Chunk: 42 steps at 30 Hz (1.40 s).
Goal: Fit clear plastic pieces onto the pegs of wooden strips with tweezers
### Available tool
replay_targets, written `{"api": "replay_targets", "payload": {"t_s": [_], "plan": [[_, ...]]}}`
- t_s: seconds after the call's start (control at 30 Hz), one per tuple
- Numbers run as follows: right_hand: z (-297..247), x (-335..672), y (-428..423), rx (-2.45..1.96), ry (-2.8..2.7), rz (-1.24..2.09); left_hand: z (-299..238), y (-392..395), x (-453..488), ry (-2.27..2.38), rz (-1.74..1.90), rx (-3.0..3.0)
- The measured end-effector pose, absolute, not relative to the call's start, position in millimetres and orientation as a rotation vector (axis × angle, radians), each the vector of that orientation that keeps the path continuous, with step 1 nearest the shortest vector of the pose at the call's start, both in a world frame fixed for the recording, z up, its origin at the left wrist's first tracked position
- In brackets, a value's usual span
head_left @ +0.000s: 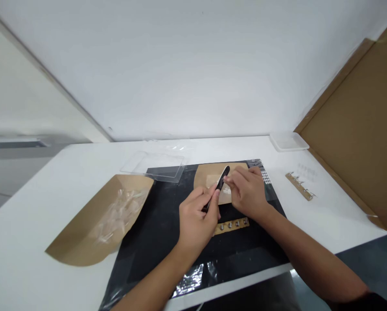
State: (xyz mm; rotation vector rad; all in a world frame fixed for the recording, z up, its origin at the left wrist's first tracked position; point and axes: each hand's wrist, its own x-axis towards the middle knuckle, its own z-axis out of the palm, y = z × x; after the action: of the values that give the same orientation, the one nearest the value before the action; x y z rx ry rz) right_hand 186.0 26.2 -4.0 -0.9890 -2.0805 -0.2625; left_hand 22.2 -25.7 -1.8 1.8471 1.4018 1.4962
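My left hand (196,217) is closed around a black tweezers-like tool (220,181), its tip pointing up and to the right. My right hand (248,191) sits just to the right, fingers pinched at the tool's tip over a small clear piece (226,189) that I cannot make out well. Both hands hover above a brown paper bag (202,173) lying on a black work mat (161,224). A brown strip with several metal studs (231,225) lies on the mat just below my hands.
A larger brown paper bag with clear plastic pieces (103,218) lies left on the white table (51,181). A clear plastic tray (154,166) sits behind the mat, another white tray (288,141) at the back right. A second studded strip (299,186) and a cardboard sheet (358,142) lie right.
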Motion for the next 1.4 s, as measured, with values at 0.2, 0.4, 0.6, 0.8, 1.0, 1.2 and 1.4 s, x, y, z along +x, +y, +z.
{"api": "replay_targets", "payload": {"t_s": [0.2, 0.4, 0.6, 0.8, 1.0, 1.2, 1.4], "plan": [[-3.7, 186.1, 26.2, -0.992, -2.065, -0.27, -2.3, -24.9, 21.9, 1.402, 1.506, 1.867], [-4.6, 186.3, 24.7, -0.996, -2.075, -0.253, -1.3, -26.8, 21.8, 1.383, 1.523, 1.887], [-3.8, 184.4, 23.6, -0.966, -2.068, -0.232, -1.6, -27.1, 21.5, 1.384, 1.519, 1.87], [-2.9, 184.7, 24.2, -0.92, -2.11, -0.222, -1.3, -27.5, 21.7, 1.393, 1.521, 1.878], [0.1, 185.8, 23.2, -0.919, -2.136, -0.274, -1.7, -28.0, 21.9, 1.403, 1.527, 1.906], [0.7, 183.6, 20.9, -0.923, -2.133, -0.225, -1.4, -28.1, 21.8, 1.392, 1.552, 1.914], [0.5, 184.3, 21.3, -0.939, -2.123, -0.199, -3.8, -29.6, 23.1, 1.38, 1.549, 1.923]]}}
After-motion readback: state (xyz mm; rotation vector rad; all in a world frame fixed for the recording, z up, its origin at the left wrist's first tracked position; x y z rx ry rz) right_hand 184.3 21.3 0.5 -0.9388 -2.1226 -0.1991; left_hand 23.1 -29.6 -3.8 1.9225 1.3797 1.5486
